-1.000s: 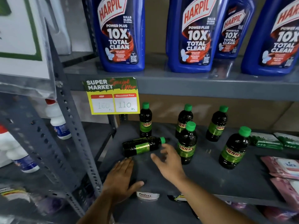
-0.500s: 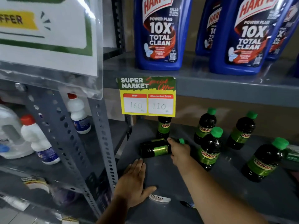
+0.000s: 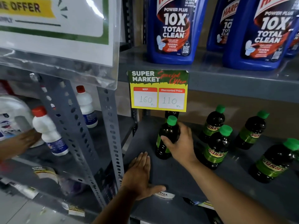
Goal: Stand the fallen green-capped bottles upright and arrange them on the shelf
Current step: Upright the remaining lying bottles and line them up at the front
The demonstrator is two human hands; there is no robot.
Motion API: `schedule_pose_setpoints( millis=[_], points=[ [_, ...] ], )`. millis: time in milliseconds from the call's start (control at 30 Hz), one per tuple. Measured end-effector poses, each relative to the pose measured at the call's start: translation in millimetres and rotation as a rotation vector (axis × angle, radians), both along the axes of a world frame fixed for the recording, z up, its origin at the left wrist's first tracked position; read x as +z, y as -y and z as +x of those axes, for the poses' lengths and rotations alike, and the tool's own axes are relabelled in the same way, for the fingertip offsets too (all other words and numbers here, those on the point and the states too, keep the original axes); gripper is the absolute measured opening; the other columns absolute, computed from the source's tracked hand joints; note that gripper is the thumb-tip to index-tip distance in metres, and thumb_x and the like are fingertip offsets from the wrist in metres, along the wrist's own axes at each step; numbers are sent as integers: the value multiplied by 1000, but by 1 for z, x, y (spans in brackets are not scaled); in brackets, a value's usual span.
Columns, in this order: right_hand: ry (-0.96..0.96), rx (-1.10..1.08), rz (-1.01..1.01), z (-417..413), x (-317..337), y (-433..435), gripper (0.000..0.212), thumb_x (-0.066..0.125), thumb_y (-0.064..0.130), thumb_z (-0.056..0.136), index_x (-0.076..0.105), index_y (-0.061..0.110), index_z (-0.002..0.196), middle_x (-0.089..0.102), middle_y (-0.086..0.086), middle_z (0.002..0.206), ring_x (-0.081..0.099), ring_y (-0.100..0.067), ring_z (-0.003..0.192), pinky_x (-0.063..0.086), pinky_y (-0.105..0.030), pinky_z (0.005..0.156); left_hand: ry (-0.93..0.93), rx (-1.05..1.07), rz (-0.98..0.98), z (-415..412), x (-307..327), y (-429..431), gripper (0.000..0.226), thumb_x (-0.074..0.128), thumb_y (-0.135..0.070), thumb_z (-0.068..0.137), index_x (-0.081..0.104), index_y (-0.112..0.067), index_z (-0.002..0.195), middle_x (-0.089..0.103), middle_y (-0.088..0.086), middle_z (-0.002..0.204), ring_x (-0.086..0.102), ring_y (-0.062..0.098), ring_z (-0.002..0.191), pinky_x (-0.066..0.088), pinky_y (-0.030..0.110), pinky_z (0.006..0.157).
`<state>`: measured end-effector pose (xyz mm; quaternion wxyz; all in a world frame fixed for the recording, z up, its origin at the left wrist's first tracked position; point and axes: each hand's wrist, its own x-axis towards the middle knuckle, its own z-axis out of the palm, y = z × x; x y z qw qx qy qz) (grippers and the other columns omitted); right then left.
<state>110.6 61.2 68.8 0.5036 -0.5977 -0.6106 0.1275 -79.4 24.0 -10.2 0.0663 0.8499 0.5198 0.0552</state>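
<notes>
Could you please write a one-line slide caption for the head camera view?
Right hand grips an upright green-capped bottle on the grey shelf; left hand rests flat.

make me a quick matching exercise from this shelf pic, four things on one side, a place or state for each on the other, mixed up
Things:
1. right hand
2. left hand
3. price tag
4. blue cleaner bottles

Places or states:
A. standing on the upper shelf
B. flat on the lower shelf, palm down
C. hanging from the upper shelf's front edge
D. wrapped around an upright green-capped bottle

Pairs: 1-D, 2-B, 3-C, 4-A
</notes>
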Motion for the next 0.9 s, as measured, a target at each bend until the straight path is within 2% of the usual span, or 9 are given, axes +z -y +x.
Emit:
schedule_pose_setpoints(
  millis=[100, 167, 267, 367, 467, 600, 767, 833, 900],
  points=[
    [-140, 252, -220, 10, -3, -3, 78, 83, 14, 75, 41, 32, 139, 54, 5, 132, 51, -4, 123, 40, -30, 108, -14, -18, -77, 0, 8, -3, 136, 33, -98, 59, -10, -7, 151, -10, 11, 163, -13, 22, 147, 3, 45, 121],
    [-203, 431, -326, 18, -10, -7, 89, 78, -3, 75, 33, 46, 135, 52, 13, 134, 53, 3, 122, 42, -30, 108, -25, -44, -104, -1, 13, -6, 133, 40, -94, 64, -11, -6, 150, -11, 13, 162, -12, 23, 147, 2, 46, 121],
    [-290, 535, -420, 28, -20, -14, 91, 71, -16, 78, 29, 37, 139, 50, 10, 138, 51, -4, 128, 40, -36, 112, -33, -43, -109, 0, 14, -9, 135, 41, -95, 62, -12, -8, 150, -12, 12, 162, -12, 23, 147, 0, 45, 121],
    [-262, 432, -406, 21, -26, -14, 84, 85, 6, 71, 37, 37, 133, 56, 7, 133, 53, -18, 130, 42, -43, 110, -30, -42, -76, 1, 10, -10, 137, 36, -98, 58, -11, -8, 150, -11, 12, 162, -11, 23, 147, -4, 42, 121],
    [-162, 224, -316, 8, -31, -9, 88, 89, 41, 50, 42, 43, 124, 53, 13, 121, 54, -8, 117, 44, -30, 97, -26, -47, -53, -1, 6, -12, 137, 33, -99, 58, -10, -7, 150, -10, 13, 162, -11, 23, 147, -5, 41, 120],
    [-145, 336, -425, 8, -45, -10, 101, 84, 27, 62, 28, 34, 145, 52, 24, 119, 55, -9, 120, 41, -5, 84, -23, -47, -36, 0, 3, -13, 137, 32, -99, 58, -10, -7, 151, -8, 13, 163, -9, 24, 148, 0, 44, 121],
    [-73, 138, -334, 8, -46, -13, 95, 92, 37, 46, 45, 27, 128, 57, -2, 123, 55, -14, 120, 47, -42, 101, -21, -42, -15, 0, 2, -13, 137, 31, -100, 57, -5, -7, 152, -4, 12, 163, -6, 23, 148, 5, 45, 121],
    [-95, 248, -376, 10, -48, -11, 86, 88, 30, 54, 41, 35, 126, 56, 6, 123, 55, 4, 115, 45, -45, 105, -23, -40, -26, 0, 3, -13, 138, 34, -99, 57, -6, -6, 152, -5, 13, 163, -6, 24, 148, 4, 45, 121],
    [-76, 263, -393, 11, -49, -9, 85, 91, 33, 55, 43, 36, 125, 60, 13, 122, 57, 7, 111, 47, -44, 103, -26, -40, -33, -1, 3, -13, 138, 35, -99, 57, -7, -7, 151, -6, 12, 163, -7, 24, 148, 4, 46, 121]
  ],
)
